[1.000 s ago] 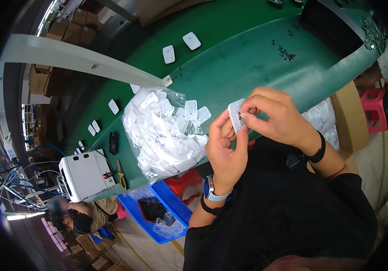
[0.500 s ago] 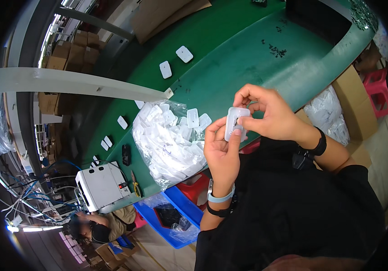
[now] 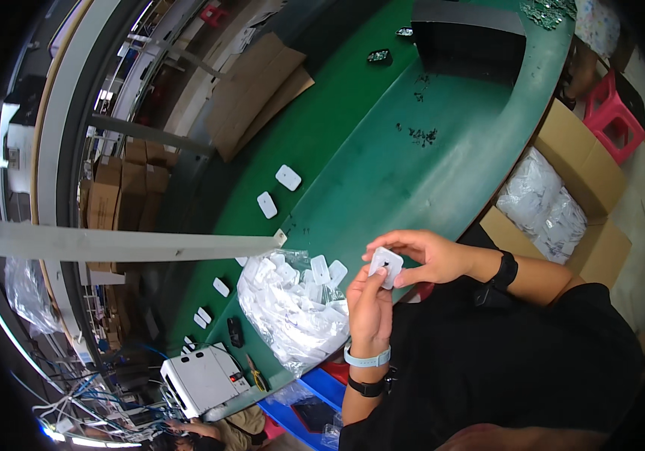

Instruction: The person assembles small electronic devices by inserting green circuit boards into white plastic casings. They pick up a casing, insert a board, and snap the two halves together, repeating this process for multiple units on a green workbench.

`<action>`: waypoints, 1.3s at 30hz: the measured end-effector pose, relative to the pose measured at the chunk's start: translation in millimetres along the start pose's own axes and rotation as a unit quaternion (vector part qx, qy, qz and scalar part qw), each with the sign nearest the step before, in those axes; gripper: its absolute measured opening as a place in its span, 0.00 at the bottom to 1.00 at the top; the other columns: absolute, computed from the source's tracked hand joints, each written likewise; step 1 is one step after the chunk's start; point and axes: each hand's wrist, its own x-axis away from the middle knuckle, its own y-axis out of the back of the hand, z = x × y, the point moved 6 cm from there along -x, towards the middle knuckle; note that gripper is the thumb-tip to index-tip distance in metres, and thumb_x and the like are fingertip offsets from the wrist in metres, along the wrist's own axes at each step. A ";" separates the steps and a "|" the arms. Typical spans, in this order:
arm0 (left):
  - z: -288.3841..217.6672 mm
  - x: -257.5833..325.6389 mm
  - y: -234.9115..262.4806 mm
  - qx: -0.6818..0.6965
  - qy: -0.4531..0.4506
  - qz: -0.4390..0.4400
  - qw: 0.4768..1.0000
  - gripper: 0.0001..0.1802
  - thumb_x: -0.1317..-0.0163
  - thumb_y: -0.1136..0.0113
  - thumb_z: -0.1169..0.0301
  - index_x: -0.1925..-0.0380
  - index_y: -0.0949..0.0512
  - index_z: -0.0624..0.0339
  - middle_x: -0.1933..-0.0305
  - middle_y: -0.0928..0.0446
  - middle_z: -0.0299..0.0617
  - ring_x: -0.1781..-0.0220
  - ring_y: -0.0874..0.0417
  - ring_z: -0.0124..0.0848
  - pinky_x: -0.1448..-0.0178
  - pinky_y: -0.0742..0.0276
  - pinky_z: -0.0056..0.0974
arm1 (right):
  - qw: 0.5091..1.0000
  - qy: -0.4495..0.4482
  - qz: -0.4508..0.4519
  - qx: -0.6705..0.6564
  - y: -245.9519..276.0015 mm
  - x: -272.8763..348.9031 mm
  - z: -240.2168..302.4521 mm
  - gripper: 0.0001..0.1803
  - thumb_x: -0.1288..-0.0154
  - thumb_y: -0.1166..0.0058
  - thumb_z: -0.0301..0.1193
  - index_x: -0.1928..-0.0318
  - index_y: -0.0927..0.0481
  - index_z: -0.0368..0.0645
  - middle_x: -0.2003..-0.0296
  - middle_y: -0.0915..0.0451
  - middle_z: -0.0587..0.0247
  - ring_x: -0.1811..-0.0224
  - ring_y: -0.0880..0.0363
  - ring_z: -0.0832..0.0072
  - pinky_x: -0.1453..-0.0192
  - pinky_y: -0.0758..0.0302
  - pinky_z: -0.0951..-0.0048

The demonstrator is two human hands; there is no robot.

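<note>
In the head view, the left hand point(image 3: 370, 312) pinches a white plastic cover point(image 3: 388, 259), its thumb resting on the face near a small dark spot. The right hand point(image 3: 435, 257) also grasps the cover, thumb by its right edge and fingers curled along the far side. The cover thus sits between both hands, over the near edge of the green table point(image 3: 352, 203). Just left of the grip lies a clear bag point(image 3: 292, 327) of similar covers; beyond the grip, small black pieces point(image 3: 423, 137) lie scattered; to its right stands an open cardboard box point(image 3: 600, 177).
</note>
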 end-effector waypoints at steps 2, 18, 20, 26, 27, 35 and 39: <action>3.6 -9.3 -9.0 0.007 0.026 0.002 1.000 0.14 0.29 0.48 0.75 0.47 0.25 0.70 0.50 0.18 0.47 0.48 0.16 0.38 0.38 0.22 0.43 | 0.993 -0.052 -0.007 -0.104 10.1 2.0 -9.0 0.37 0.37 0.36 0.18 0.28 0.34 0.41 0.35 0.25 0.55 0.32 0.28 0.70 0.28 0.32 0.66; -80.8 -330.8 -145.3 -0.685 -0.373 0.132 0.612 0.19 0.39 0.42 0.79 0.47 0.25 0.66 0.46 0.22 0.58 0.44 0.20 0.55 0.40 0.24 0.49 | 0.949 -0.013 -0.301 -0.094 187.0 66.2 -0.3 0.37 0.34 0.38 0.22 0.27 0.37 0.36 0.43 0.21 0.52 0.42 0.18 0.64 0.36 0.23 0.63; -65.1 -389.3 -164.2 -0.716 -0.401 0.131 0.557 0.25 0.40 0.44 0.81 0.41 0.28 0.63 0.38 0.26 0.56 0.37 0.25 0.55 0.34 0.28 0.50 | 0.947 -0.018 -0.310 -0.077 188.0 66.7 -0.3 0.36 0.34 0.38 0.21 0.27 0.37 0.36 0.43 0.21 0.52 0.42 0.19 0.64 0.36 0.22 0.63; -23.6 -455.2 -190.0 -0.802 -0.429 0.104 0.403 0.42 0.46 0.40 0.83 0.28 0.38 0.56 0.25 0.35 0.49 0.24 0.35 0.53 0.26 0.39 0.59 | 0.955 -0.034 -0.288 -0.056 190.5 66.2 -2.2 0.36 0.35 0.39 0.16 0.27 0.37 0.37 0.43 0.22 0.51 0.40 0.19 0.64 0.37 0.21 0.63; -22.1 -460.0 -188.2 -0.808 -0.425 0.098 0.396 0.44 0.47 0.39 0.83 0.27 0.39 0.55 0.23 0.36 0.48 0.22 0.37 0.52 0.25 0.40 0.61 | 0.957 -0.032 -0.284 -0.047 189.9 66.7 -1.9 0.36 0.35 0.39 0.16 0.28 0.37 0.37 0.43 0.22 0.51 0.40 0.19 0.63 0.37 0.20 0.63; -80.8 -419.2 -161.5 -0.475 -0.226 0.053 0.849 0.20 0.37 0.32 0.69 0.51 0.28 0.68 0.54 0.20 0.51 0.52 0.15 0.45 0.47 0.17 0.45 | 0.960 -0.027 -0.277 -0.030 184.0 60.3 0.0 0.36 0.35 0.39 0.16 0.28 0.36 0.36 0.43 0.21 0.50 0.41 0.19 0.63 0.37 0.21 0.63; -101.0 -299.2 -152.8 -0.077 -0.085 0.178 0.977 0.14 0.33 0.36 0.74 0.53 0.28 0.66 0.63 0.21 0.44 0.57 0.14 0.45 0.47 0.12 0.50 | 0.958 -0.022 -0.286 -0.018 187.4 63.9 0.1 0.36 0.35 0.39 0.16 0.28 0.36 0.36 0.43 0.21 0.50 0.41 0.19 0.63 0.37 0.21 0.63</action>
